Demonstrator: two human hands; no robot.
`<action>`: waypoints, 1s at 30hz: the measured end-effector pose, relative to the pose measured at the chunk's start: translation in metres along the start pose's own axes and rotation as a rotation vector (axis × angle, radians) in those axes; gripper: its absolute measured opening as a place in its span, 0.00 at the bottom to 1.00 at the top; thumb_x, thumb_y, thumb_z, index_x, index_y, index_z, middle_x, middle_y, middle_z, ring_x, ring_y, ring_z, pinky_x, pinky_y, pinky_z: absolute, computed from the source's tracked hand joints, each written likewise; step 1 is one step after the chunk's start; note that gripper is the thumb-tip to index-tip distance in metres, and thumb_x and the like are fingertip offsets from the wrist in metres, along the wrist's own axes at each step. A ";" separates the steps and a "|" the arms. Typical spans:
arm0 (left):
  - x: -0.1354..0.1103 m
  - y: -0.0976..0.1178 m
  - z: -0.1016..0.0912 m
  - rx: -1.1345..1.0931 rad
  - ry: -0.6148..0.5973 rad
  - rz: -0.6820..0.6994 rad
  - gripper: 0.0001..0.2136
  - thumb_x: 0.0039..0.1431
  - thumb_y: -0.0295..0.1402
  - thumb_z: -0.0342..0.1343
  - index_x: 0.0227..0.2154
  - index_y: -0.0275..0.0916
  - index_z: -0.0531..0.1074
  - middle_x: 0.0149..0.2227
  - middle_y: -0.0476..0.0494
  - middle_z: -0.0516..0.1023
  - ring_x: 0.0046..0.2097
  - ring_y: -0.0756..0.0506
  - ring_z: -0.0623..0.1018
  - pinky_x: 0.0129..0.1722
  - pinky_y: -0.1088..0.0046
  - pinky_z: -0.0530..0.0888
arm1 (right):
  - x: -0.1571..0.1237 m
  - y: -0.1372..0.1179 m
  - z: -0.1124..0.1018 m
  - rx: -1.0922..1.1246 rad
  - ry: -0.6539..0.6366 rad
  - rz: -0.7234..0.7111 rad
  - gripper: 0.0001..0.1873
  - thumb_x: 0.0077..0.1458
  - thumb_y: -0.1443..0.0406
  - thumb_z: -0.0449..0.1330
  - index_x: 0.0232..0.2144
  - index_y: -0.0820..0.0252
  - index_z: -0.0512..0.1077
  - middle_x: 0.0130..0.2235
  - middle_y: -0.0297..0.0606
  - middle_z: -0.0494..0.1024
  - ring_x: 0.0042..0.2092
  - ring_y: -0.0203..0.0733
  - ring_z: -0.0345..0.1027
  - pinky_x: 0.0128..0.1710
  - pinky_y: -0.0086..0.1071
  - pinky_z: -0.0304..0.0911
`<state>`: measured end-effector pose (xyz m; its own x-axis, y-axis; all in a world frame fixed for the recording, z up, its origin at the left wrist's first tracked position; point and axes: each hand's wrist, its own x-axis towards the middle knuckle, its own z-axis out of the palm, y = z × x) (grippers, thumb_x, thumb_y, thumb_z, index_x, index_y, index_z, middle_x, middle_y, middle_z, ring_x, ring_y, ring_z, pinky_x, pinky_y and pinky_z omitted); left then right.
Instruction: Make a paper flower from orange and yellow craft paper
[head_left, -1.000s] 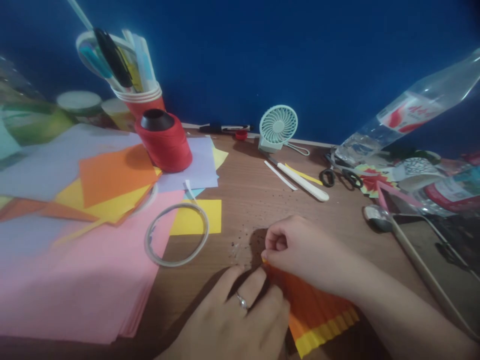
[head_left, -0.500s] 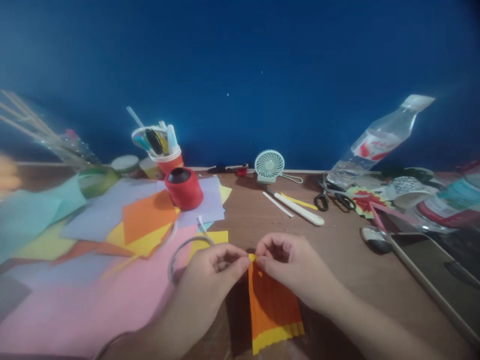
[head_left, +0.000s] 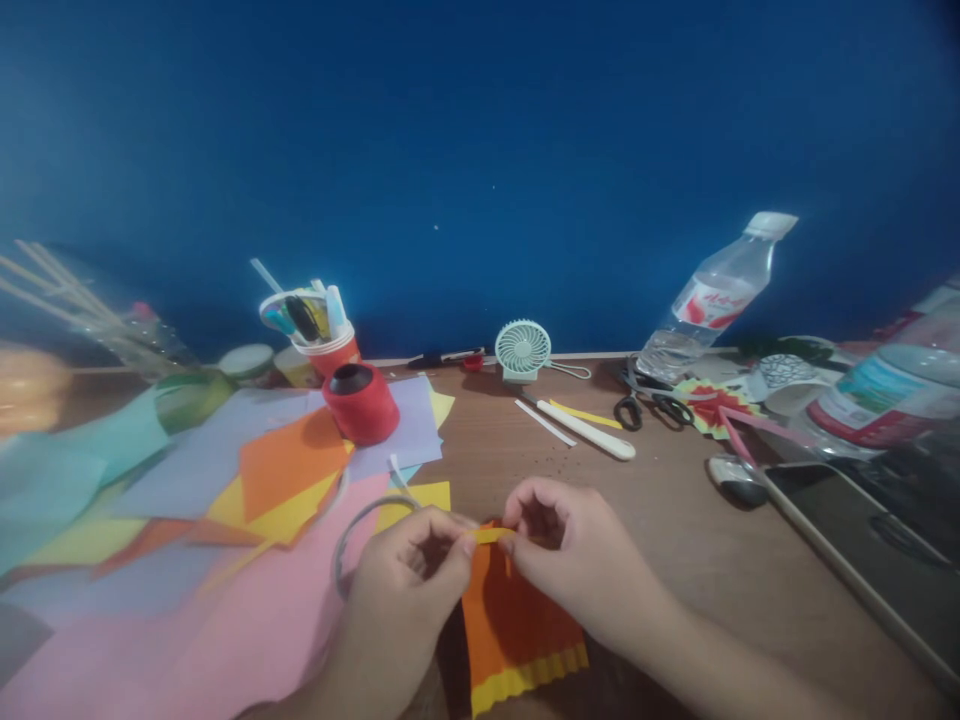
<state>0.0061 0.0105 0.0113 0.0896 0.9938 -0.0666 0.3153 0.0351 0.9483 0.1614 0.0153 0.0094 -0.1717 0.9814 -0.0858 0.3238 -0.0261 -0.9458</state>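
Note:
A pleated orange paper with a yellow lower band (head_left: 517, 640) hangs between my hands above the wooden desk (head_left: 660, 540). My left hand (head_left: 409, 590) pinches its top edge from the left. My right hand (head_left: 570, 555) pinches the same top edge from the right. A short yellow strip of the fold (head_left: 489, 535) shows between the two sets of fingertips. A tape ring (head_left: 360, 530) lies just left of my left hand, partly behind it.
Coloured paper sheets (head_left: 187, 540) cover the desk's left side, with a red thread spool (head_left: 361, 403) and a cup of pens (head_left: 315, 330) behind. A small fan (head_left: 523, 350), scissors (head_left: 645, 405), a water bottle (head_left: 709, 295) and a phone (head_left: 862, 530) sit at the back and right.
The paper was pressed flat on the desk a second ago; both hands have lifted it and now spread its top edge apart. The view has tilted up.

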 end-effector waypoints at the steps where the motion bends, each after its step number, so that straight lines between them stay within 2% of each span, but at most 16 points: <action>1: 0.000 0.000 0.000 -0.012 0.016 0.004 0.06 0.49 0.29 0.52 0.19 0.39 0.69 0.28 0.47 0.76 0.33 0.47 0.75 0.35 0.70 0.72 | 0.000 0.000 0.000 -0.019 0.008 -0.003 0.04 0.43 0.72 0.53 0.22 0.60 0.65 0.20 0.28 0.64 0.23 0.30 0.57 0.21 0.23 0.52; 6: 0.001 -0.002 -0.001 -0.038 0.050 0.012 0.07 0.49 0.29 0.52 0.18 0.38 0.67 0.31 0.44 0.76 0.35 0.46 0.75 0.36 0.68 0.72 | 0.002 0.001 -0.001 0.006 -0.019 0.035 0.04 0.45 0.70 0.53 0.22 0.60 0.63 0.20 0.27 0.64 0.23 0.30 0.56 0.21 0.23 0.50; 9: -0.001 -0.003 -0.002 -0.038 0.029 0.019 0.08 0.50 0.29 0.52 0.18 0.37 0.66 0.34 0.44 0.76 0.37 0.47 0.74 0.38 0.70 0.71 | 0.002 -0.001 -0.002 0.051 -0.026 0.053 0.05 0.46 0.69 0.55 0.22 0.59 0.61 0.21 0.27 0.65 0.23 0.30 0.57 0.21 0.22 0.51; 15: -0.002 -0.009 0.000 -0.128 0.006 -0.014 0.08 0.52 0.29 0.52 0.19 0.37 0.67 0.36 0.46 0.75 0.39 0.47 0.74 0.39 0.72 0.69 | -0.001 -0.006 -0.002 0.089 -0.065 0.067 0.02 0.46 0.68 0.55 0.23 0.60 0.66 0.23 0.30 0.70 0.26 0.32 0.63 0.24 0.24 0.56; 20: -0.003 -0.012 0.002 -0.237 -0.024 -0.091 0.05 0.52 0.33 0.53 0.27 0.38 0.72 0.30 0.48 0.75 0.34 0.48 0.73 0.34 0.74 0.69 | -0.004 -0.007 0.000 0.078 -0.057 0.098 0.05 0.47 0.67 0.54 0.21 0.60 0.65 0.22 0.30 0.70 0.23 0.30 0.61 0.20 0.23 0.53; 25: -0.002 -0.007 0.002 -0.131 0.007 -0.084 0.05 0.50 0.33 0.55 0.23 0.38 0.72 0.27 0.48 0.76 0.32 0.48 0.74 0.33 0.74 0.69 | -0.004 -0.007 0.000 0.068 -0.045 0.097 0.04 0.46 0.68 0.54 0.21 0.60 0.66 0.22 0.30 0.70 0.22 0.30 0.60 0.20 0.22 0.52; 30: -0.001 -0.005 -0.001 -0.070 -0.030 -0.071 0.07 0.52 0.33 0.53 0.22 0.39 0.72 0.32 0.46 0.77 0.36 0.47 0.74 0.39 0.72 0.69 | -0.002 -0.006 -0.003 0.011 -0.027 0.124 0.05 0.47 0.67 0.53 0.22 0.60 0.67 0.22 0.30 0.69 0.20 0.28 0.56 0.18 0.23 0.50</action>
<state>0.0037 0.0090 0.0068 0.0983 0.9849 -0.1425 0.2551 0.1135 0.9602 0.1624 0.0139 0.0158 -0.1560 0.9651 -0.2105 0.3338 -0.1491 -0.9308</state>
